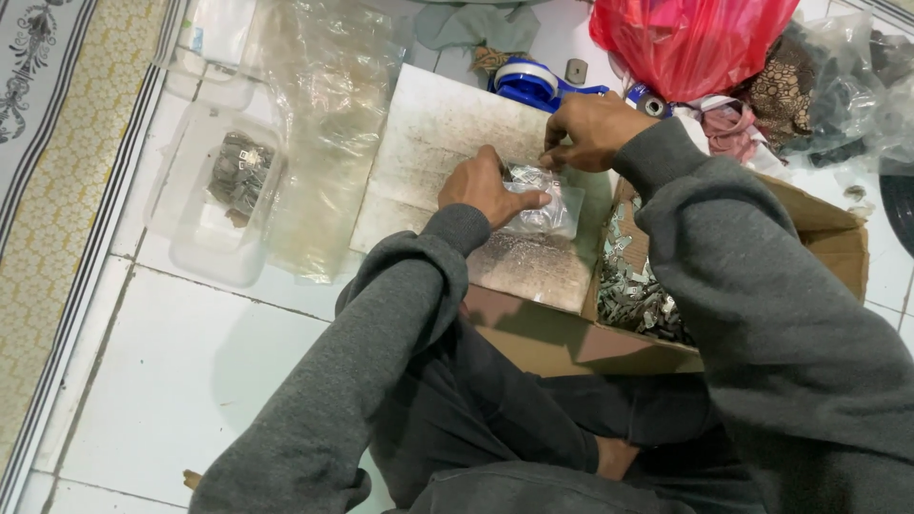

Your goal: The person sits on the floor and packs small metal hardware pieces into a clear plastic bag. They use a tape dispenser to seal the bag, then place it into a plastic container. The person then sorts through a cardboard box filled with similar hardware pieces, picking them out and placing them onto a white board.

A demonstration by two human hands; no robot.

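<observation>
Viewed from above, seated on white floor tiles, legs crossed at the bottom of the frame, both arms in grey sleeves reaching up toward centre frame. Left hand found at centre, fingers curled and thumb pressed down on a small clear plastic bag holding small silvery pieces, gripped closed on it. Right hand just above and right of it, fingertips pinched together on the upper edge of the same bag. Hands close together, nearly touching, with the bag between them. Bag resting on a pale, worn flat board laid over the left part of a brown cardboard box. Open right part of the box, at right of centre, filled with a heap of small metal parts. Blue tape dispenser noted just above the right hand, at top centre. Red plastic bag at upper right, with dark cloth and crumpled clear wrap beside it. Clear plastic tub at left of frame, with a small dark cluster of parts inside. Large clear plastic sheet lying between tub and board. Patterned mat along the left edge.
</observation>
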